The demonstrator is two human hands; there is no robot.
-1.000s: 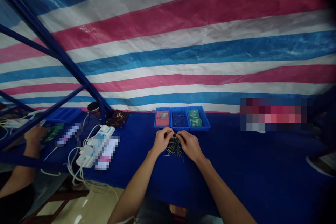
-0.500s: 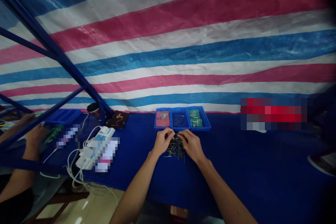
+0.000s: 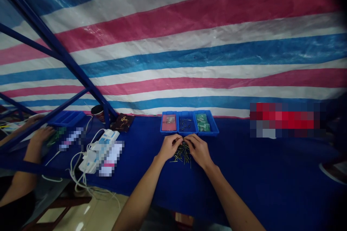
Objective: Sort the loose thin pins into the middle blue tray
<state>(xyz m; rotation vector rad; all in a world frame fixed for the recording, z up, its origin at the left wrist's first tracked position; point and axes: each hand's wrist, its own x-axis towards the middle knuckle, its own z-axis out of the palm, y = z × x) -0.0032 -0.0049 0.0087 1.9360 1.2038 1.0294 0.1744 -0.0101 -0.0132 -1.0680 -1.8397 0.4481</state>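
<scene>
My left hand (image 3: 170, 146) and my right hand (image 3: 198, 148) meet over a loose pile of thin metal pieces (image 3: 183, 154) on the blue table. Both have thumb and fingers pressed together, fingertips nearly touching; whatever they pinch is too small to make out. Just beyond them stand three blue bins side by side. The left bin (image 3: 168, 133) holds something pink with a clear item on it. A few thin dark pieces lie in the middle bin (image 3: 187, 132). In the right bin (image 3: 216, 130) are green and whitish pieces.
A white power strip (image 3: 92, 157) with tangled cables lies left, near a dark packet (image 3: 123, 122) and a cup (image 3: 98, 113). Blue metal bars (image 3: 62, 56) cross the left side. Beyond them a person's hands (image 3: 42, 135) work by a blue tray (image 3: 66, 118). A blurred red item (image 3: 284, 115) lies right.
My fingertips have drawn slightly closer together over the pile. At the far left, the other person's near hand has shifted a little to the right. The view has moved slightly.
</scene>
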